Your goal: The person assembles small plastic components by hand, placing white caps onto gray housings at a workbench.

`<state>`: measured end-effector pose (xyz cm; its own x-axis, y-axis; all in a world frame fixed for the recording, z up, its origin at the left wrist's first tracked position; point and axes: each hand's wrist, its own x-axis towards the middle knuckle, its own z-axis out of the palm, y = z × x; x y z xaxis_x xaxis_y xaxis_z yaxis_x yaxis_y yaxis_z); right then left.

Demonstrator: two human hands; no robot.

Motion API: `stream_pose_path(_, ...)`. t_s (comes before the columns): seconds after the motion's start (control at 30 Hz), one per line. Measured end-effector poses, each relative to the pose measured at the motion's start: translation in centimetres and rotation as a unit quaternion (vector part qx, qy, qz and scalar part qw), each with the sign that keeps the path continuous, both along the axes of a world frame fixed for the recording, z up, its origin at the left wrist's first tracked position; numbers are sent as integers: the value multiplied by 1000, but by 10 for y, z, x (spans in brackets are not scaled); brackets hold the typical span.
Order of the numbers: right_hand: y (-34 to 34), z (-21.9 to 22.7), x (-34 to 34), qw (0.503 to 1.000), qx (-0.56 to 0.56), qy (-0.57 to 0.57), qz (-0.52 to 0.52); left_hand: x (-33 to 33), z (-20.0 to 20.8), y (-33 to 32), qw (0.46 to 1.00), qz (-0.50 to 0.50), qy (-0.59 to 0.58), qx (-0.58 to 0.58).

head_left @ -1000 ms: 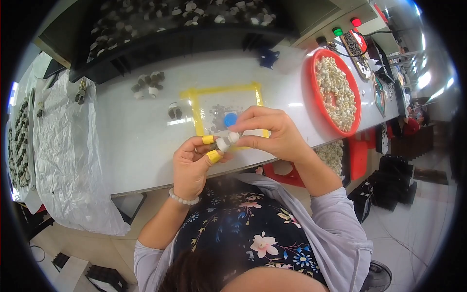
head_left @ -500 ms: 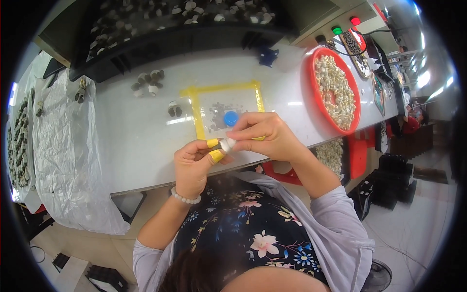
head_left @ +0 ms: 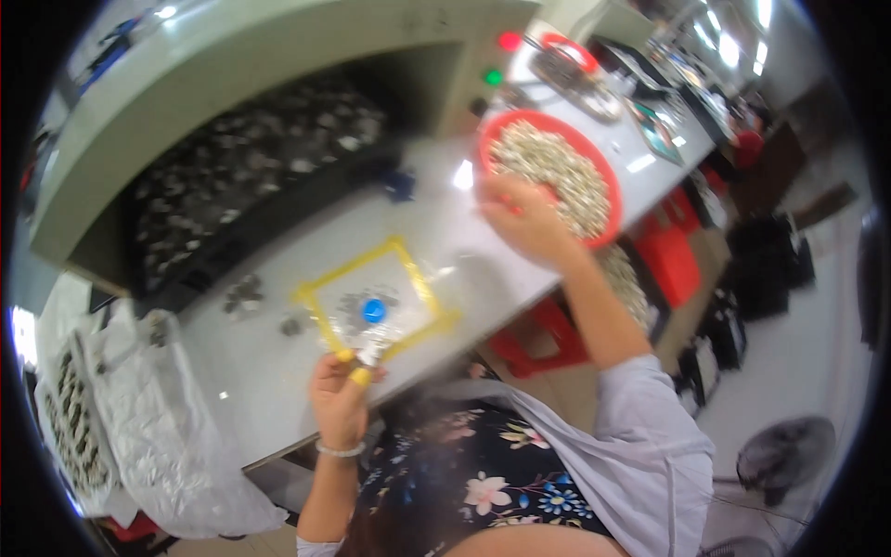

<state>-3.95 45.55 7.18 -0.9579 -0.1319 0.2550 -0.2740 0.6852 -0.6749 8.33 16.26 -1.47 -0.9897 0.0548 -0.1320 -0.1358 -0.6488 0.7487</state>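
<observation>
Fingers of the left hand pinch a white-tipped piece near the blue cap, apparently to leave its tip exposed, while the right hand, grip unclear, is at the red basin.

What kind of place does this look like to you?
Probably a small-parts assembly workshop: there's a long white workbench, a red tray heaped with small pale pieces, and a big curved housing over a bed of more small parts.
</observation>
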Motion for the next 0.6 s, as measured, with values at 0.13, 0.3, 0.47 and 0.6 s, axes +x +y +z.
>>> stream_pose_path(0.13,139,-29,-43,939,257,80,-213,-8,-6,12,997,-55,-25,-48)
stream_pose_path(0.3,176,-54,-68,932,256,-70,-247,7,13,12,996,-71,-30,-51)
stream_pose_path(0.47,128,-40,-76,919,307,-75,-236,19,27,-16,998,34,-3,-62)
stream_pose_path(0.6,158,-66,-87,934,273,35,-227,26,54,-94,968,169,36,-184)
